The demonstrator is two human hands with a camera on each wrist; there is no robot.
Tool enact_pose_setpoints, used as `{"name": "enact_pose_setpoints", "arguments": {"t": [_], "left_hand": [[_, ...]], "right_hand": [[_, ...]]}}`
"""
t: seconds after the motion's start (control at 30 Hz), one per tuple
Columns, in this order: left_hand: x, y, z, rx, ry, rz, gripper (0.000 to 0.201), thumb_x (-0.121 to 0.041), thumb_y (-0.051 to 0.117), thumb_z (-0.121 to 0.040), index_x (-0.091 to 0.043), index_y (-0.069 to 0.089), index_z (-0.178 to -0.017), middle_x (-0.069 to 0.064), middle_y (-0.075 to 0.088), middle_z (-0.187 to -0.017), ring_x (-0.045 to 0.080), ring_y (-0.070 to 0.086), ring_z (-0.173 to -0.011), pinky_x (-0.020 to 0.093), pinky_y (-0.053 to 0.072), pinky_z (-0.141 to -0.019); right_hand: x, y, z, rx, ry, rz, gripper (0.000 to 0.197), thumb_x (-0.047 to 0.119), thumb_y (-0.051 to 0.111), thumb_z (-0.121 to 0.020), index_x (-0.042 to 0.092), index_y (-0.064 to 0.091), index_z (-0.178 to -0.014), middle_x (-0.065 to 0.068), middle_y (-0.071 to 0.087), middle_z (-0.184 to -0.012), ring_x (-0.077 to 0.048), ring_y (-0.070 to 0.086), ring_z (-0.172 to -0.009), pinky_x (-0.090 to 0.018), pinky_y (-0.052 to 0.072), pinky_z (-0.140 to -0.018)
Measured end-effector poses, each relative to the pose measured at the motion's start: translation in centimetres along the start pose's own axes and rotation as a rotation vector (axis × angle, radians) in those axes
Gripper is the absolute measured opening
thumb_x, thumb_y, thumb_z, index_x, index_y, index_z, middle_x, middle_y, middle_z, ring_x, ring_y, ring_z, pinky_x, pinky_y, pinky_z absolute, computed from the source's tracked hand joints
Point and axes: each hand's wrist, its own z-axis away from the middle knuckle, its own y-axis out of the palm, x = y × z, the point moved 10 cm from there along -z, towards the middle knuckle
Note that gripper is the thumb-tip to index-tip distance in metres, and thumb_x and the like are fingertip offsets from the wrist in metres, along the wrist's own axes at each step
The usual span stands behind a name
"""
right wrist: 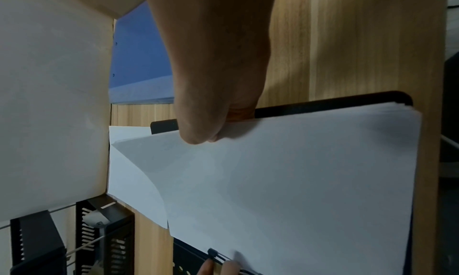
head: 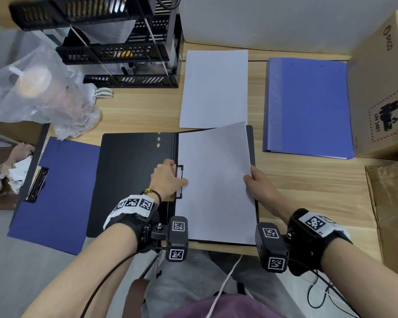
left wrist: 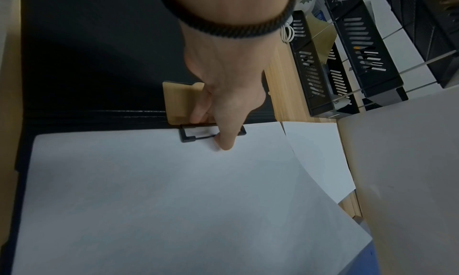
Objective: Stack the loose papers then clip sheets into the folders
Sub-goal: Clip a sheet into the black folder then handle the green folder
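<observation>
1. While the black folder (head: 133,180) lies open at the near desk edge, its spine runs near-to-far; the white sheets (head: 216,187) on its right half share that long axis.
2. Left hand (head: 168,180): palm down over the spine, fingers curled at the tan clip lever (left wrist: 178,100), one finger pressing the sheets' left edge by the black wire clamp (left wrist: 188,137).
3. Right hand (head: 260,187): thumb on top, pinching the sheets' right edge; the far right corner curls upward.
4. Sheets blank, edges roughly aligned.
5. Farther back: loose paper stack (head: 214,88) lying lengthwise, closed blue folder (head: 308,106) to its right.
</observation>
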Motion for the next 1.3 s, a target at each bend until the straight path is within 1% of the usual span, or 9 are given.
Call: {"name": "enact_pose_setpoints", "arguments": {"t": [0.27, 0.5, 0.63, 0.77, 0.87, 1.0, 1.07, 1.17, 1.3], "left_hand": [[0.5, -0.1, 0.2, -0.006, -0.014, 0.037, 0.073, -0.034, 0.076, -0.073, -0.02, 0.043, -0.137, 0.008, 0.057, -0.119, 0.028, 0.055, -0.112, 0.04, 0.046, -0.095], [0.1, -0.1, 0.3, -0.022, 0.004, 0.02, 0.07, -0.03, 0.076, -0.073, -0.017, 0.044, -0.134, 0.009, 0.056, -0.116, 0.027, 0.052, -0.111, 0.037, 0.043, -0.094], [-0.7, 0.1, 0.5, -0.031, -0.005, -0.056, 0.062, -0.028, 0.076, -0.075, -0.011, 0.043, -0.126, 0.013, 0.051, -0.118, 0.028, 0.051, -0.102, 0.028, 0.035, -0.078], [-0.8, 0.4, 0.4, 0.004, 0.002, -0.051, 0.06, -0.027, 0.075, -0.076, -0.012, 0.041, -0.123, 0.012, 0.047, -0.118, 0.027, 0.049, -0.091, 0.031, 0.039, -0.075], [-0.6, 0.5, 0.4, 0.035, 0.029, -0.024, 0.059, -0.025, 0.072, -0.079, -0.014, 0.04, -0.126, 0.009, 0.047, -0.113, 0.028, 0.053, -0.095, 0.033, 0.044, -0.078], [0.2, 0.6, 0.3, 0.163, 0.078, 0.19, 0.049, -0.02, 0.062, -0.09, -0.015, 0.042, -0.134, -0.002, 0.054, -0.102, 0.02, 0.056, -0.1, 0.032, 0.048, -0.086], [1.2, -0.7, 0.4, 0.184, 0.071, 0.322, 0.042, -0.013, 0.054, -0.093, -0.018, 0.047, -0.134, -0.003, 0.056, -0.105, 0.02, 0.06, -0.098, 0.031, 0.056, -0.081], [4.2, -4.0, 0.5, 0.08, 0.028, 0.443, 0.037, -0.008, 0.048, -0.095, -0.016, 0.051, -0.13, 0.001, 0.06, -0.104, 0.021, 0.063, -0.091, 0.032, 0.059, -0.075], [10.0, -8.5, 0.9, -0.088, -0.039, 0.403, 0.031, -0.011, 0.052, -0.094, -0.014, 0.058, -0.124, 0.0, 0.061, -0.1, 0.026, 0.06, -0.104, 0.037, 0.048, -0.095]], "right_hand": [[-0.1, 0.2, -0.3, -0.035, -0.029, 0.108, 0.042, 0.005, 0.026, -0.099, 0.021, 0.047, -0.132, 0.0, 0.059, -0.121, -0.02, 0.054, -0.108, -0.03, 0.04, -0.091], [-0.5, 0.2, -0.3, -0.035, -0.01, 0.169, 0.04, 0.003, 0.03, -0.097, 0.018, 0.044, -0.132, 0.0, 0.057, -0.109, -0.017, 0.051, -0.095, -0.026, 0.041, -0.076], [-1.4, 0.1, -0.6, -0.068, 0.007, 0.165, 0.062, 0.003, 0.048, -0.088, 0.008, 0.023, -0.145, -0.004, 0.042, -0.139, -0.021, 0.043, -0.126, -0.039, 0.036, -0.108], [-3.3, -1.9, -1.4, -0.171, 0.024, 0.234, 0.033, 0.017, 0.051, -0.08, 0.008, 0.048, -0.112, -0.01, 0.054, -0.101, -0.024, 0.051, -0.093, -0.035, 0.048, -0.08], [-4.8, -1.8, -1.9, -0.1, 0.04, 0.303, 0.056, 0.033, 0.045, -0.077, 0.017, 0.053, -0.13, -0.012, 0.052, -0.12, -0.023, 0.051, -0.105, -0.033, 0.045, -0.096], [-2.4, -2.6, -0.8, -0.217, -0.004, 0.235, 0.029, 0.009, 0.046, -0.083, 0.002, 0.061, -0.107, -0.026, 0.062, -0.105, -0.039, 0.06, -0.095, -0.051, 0.052, -0.089], [-1.2, -2.9, 0.1, -0.325, -0.004, 0.117, 0.029, -0.001, 0.045, -0.088, 0.004, 0.06, -0.113, -0.022, 0.062, -0.104, -0.03, 0.058, -0.09, -0.039, 0.049, -0.08], [-0.4, -1.0, 0.3, -0.323, 0.04, 0.055, 0.03, 0.006, 0.042, -0.096, 0.011, 0.058, -0.12, -0.008, 0.06, -0.107, -0.019, 0.055, -0.091, -0.025, 0.043, -0.071], [0.7, 5.5, -1.0, -0.083, 0.113, -0.005, 0.025, 0.008, 0.041, -0.097, 0.011, 0.059, -0.114, -0.011, 0.066, -0.099, -0.019, 0.059, -0.077, -0.025, 0.045, -0.066]]}}
